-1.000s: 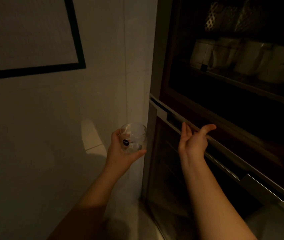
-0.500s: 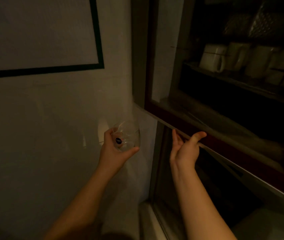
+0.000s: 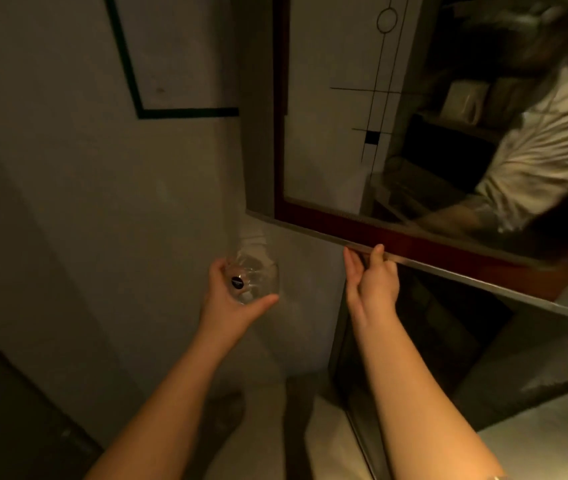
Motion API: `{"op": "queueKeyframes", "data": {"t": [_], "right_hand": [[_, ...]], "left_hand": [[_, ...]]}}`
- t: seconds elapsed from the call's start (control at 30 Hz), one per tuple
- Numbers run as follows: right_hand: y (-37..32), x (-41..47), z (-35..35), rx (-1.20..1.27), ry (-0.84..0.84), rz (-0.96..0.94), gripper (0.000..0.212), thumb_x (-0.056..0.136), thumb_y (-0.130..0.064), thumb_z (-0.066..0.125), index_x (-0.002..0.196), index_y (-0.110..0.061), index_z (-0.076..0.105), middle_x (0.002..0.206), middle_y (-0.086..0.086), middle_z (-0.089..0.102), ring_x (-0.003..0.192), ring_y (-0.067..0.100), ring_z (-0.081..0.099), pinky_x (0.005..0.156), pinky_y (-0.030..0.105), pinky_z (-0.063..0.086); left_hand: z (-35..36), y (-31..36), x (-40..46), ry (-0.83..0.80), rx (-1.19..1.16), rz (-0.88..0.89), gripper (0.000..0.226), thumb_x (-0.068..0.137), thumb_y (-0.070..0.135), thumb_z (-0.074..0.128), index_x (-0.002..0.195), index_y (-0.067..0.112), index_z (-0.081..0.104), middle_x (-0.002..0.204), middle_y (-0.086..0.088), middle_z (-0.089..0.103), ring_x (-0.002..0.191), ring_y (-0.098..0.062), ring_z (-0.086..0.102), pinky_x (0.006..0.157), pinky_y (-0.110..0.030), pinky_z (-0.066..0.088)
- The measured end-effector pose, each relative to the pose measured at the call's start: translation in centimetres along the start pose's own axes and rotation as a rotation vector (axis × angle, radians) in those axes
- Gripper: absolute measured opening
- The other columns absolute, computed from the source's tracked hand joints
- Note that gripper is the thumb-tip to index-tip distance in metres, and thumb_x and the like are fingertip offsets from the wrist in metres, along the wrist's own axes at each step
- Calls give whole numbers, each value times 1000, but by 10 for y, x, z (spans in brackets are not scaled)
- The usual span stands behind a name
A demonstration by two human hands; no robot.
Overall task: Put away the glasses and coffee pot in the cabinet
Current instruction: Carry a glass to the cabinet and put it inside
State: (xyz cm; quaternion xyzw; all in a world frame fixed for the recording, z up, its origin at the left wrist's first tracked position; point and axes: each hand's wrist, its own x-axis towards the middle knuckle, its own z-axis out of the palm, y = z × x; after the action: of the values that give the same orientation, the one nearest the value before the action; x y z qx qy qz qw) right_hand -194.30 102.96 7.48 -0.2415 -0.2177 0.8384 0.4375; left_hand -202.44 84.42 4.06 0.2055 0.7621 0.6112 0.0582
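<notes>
Glass in your left hand, cabinet door in your right

Glass (image 3: pixel 254 279) — clear, with a small dark round sticker on its side — sits in your left hand (image 3: pixel 230 299), fingers curled round its far side and thumb under its near edge. You hold it in the air in front of the pale wall (image 3: pixel 102 220), just left of the cabinet door (image 3: pixel 414 244) and apart from it. Your right hand (image 3: pixel 372 285) grips the door's lower metal edge, fingers hooked up over the rail and thumb on the near face. The door's glass pane reflects a person in a light shirt; pale mugs (image 3: pixel 462 98) show dimly behind it — the room is dark, so details inside are hard to make out.
</notes>
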Motion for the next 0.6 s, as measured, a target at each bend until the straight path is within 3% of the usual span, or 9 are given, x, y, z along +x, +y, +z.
{"op": "queueKeyframes", "data": {"t": [0.07, 0.17, 0.3, 0.6], "right_hand": [[-2, -21, -5, 6, -3, 45, 25, 100, -19, 46, 124, -14, 49, 135, 21, 51, 125, 34, 51, 101, 49, 46], [-3, -53, -14, -9, -19, 92, 11, 99, -19, 47, 108, -19, 53, 130, 20, 54, 125, 35, 51, 100, 51, 46], [-4, -95, -25, -58, -71, 138, 11, 100, -16, 46, 109, -15, 52, 114, 14, 60, 122, 32, 54, 102, 52, 45], [-11, -171, -52, -207, -197, 242, 13, 93, -7, 57, 104, -14, 56, 109, 9, 61, 107, 25, 61, 93, 47, 52]], "left_hand": [[-13, 2, -28, 30, 6, -3, 96, 62, 15, 89, 138, 17, 31, 126, 3, 50, 111, -11, 52, 91, -17, 39], [-29, 2, -65, 69, 7, -21, 99, 61, 17, 90, 140, 19, 30, 128, 5, 48, 116, -12, 50, 95, -23, 38], [-49, 5, -108, 103, -8, -63, 99, 61, 19, 90, 140, 25, 29, 132, 5, 48, 116, -12, 51, 93, -23, 38], [-80, 26, -212, 305, 7, -90, 96, 63, 20, 89, 139, 26, 30, 135, 7, 46, 121, -13, 48, 100, -28, 38]]}}
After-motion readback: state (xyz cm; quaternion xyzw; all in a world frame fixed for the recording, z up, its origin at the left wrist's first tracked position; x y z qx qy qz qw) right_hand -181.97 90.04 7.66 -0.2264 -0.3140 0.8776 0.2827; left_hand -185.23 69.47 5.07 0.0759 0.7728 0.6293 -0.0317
